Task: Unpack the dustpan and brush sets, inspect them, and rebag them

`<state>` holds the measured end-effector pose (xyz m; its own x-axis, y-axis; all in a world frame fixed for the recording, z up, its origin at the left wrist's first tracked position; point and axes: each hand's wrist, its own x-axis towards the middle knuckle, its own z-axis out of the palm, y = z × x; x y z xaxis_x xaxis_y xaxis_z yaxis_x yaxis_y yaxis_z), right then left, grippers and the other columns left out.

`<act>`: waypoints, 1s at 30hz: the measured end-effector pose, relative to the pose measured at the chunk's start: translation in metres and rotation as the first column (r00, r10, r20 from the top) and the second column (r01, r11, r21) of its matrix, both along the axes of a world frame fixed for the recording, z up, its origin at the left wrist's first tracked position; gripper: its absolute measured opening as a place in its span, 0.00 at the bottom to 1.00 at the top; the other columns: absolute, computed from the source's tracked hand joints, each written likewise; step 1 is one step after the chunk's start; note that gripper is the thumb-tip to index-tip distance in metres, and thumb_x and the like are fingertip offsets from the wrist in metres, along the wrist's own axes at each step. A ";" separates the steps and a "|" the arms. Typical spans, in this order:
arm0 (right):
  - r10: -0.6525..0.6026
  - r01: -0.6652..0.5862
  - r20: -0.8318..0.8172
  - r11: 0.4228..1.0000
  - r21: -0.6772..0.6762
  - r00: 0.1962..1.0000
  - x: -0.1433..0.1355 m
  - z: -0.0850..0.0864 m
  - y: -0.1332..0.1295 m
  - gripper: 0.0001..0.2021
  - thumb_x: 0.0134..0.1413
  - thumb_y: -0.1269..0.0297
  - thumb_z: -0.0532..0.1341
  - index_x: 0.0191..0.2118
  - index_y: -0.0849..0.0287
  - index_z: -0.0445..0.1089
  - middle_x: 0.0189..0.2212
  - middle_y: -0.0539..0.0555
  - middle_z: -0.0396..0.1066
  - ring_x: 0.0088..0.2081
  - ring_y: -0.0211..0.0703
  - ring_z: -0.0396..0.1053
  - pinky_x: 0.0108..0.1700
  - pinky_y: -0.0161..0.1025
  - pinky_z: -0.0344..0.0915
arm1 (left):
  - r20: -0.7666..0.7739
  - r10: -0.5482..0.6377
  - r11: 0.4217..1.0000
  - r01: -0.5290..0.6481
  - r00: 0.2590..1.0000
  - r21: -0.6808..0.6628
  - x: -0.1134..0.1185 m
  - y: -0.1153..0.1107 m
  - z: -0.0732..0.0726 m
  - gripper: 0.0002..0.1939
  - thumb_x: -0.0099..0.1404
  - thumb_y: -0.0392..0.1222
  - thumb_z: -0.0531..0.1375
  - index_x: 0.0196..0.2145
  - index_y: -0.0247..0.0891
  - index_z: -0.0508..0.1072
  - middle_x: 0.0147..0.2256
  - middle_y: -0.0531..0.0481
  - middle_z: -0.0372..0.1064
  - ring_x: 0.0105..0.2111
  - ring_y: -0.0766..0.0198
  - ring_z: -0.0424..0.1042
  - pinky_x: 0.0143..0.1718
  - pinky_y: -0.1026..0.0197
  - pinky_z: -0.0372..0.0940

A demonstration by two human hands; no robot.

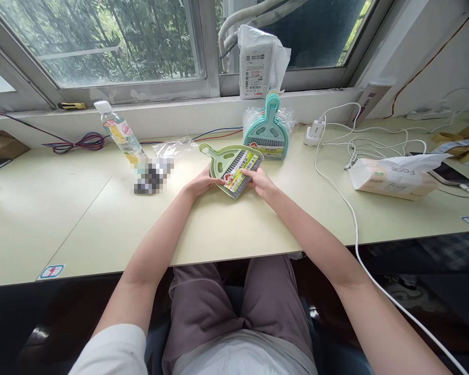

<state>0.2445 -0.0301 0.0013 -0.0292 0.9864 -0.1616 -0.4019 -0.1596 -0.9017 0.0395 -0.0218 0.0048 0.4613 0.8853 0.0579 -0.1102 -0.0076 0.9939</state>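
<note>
A light green dustpan and brush set (223, 162) with a printed label is tilted above the table, its handle pointing to the upper left. My left hand (204, 183) grips its lower left edge, thumb on the front. On the right side, my right hand (261, 182) closes on the brush end, with the thumb over the label. Just behind stands a stack of similar sets (269, 127), teal at the front, leaning upright by the wall with clear plastic around it.
A drink bottle (121, 130) stands to the left, near a blurred patch. Crumpled clear plastic (175, 147) lies behind. A tissue pack (393, 177), phone (453, 174) and white cables (355, 208) occupy the right. A wrapped box (256, 70) is on the sill.
</note>
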 end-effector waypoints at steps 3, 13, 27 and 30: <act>0.006 -0.006 0.008 1.000 -0.020 1.000 0.000 0.000 0.002 0.09 0.48 0.77 0.66 0.35 0.58 0.69 0.30 0.49 0.78 0.31 0.38 0.75 0.33 0.35 0.75 | -0.008 -0.011 1.000 0.011 1.000 -0.019 -0.001 0.001 0.000 0.45 0.44 0.30 0.71 0.59 0.43 0.61 0.53 0.42 0.69 0.53 0.50 0.71 0.57 0.48 0.66; 0.028 -0.028 -0.003 1.000 0.007 1.000 0.001 0.003 0.002 0.07 0.52 0.76 0.63 0.36 0.59 0.68 0.31 0.50 0.77 0.31 0.38 0.75 0.32 0.34 0.75 | 0.000 0.063 0.997 -0.063 0.998 -0.040 0.005 -0.002 0.003 0.36 0.48 0.34 0.70 0.55 0.40 0.65 0.50 0.43 0.71 0.51 0.52 0.72 0.56 0.50 0.67; 0.073 -0.073 -0.008 0.996 0.050 0.997 0.004 0.009 -0.001 0.06 0.54 0.74 0.62 0.38 0.60 0.67 0.32 0.51 0.77 0.33 0.39 0.75 0.37 0.37 0.76 | 0.027 0.107 0.994 -0.107 0.994 -0.012 0.009 -0.004 0.006 0.38 0.46 0.32 0.70 0.55 0.39 0.63 0.48 0.44 0.71 0.50 0.53 0.73 0.52 0.51 0.69; 0.122 -0.119 -0.026 0.988 0.096 0.992 0.005 0.011 -0.003 0.06 0.54 0.74 0.61 0.39 0.60 0.68 0.32 0.52 0.77 0.33 0.39 0.76 0.40 0.38 0.76 | 0.040 0.128 0.992 -0.128 0.991 -0.003 0.009 -0.004 0.007 0.37 0.46 0.33 0.71 0.54 0.39 0.64 0.48 0.44 0.71 0.50 0.52 0.72 0.52 0.50 0.69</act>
<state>0.2490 -0.0327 0.0123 -0.1525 0.9862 -0.0651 -0.4131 -0.1234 -0.9023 0.0484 -0.0259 0.0118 0.3413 0.9371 0.0736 -0.1481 -0.0237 0.9887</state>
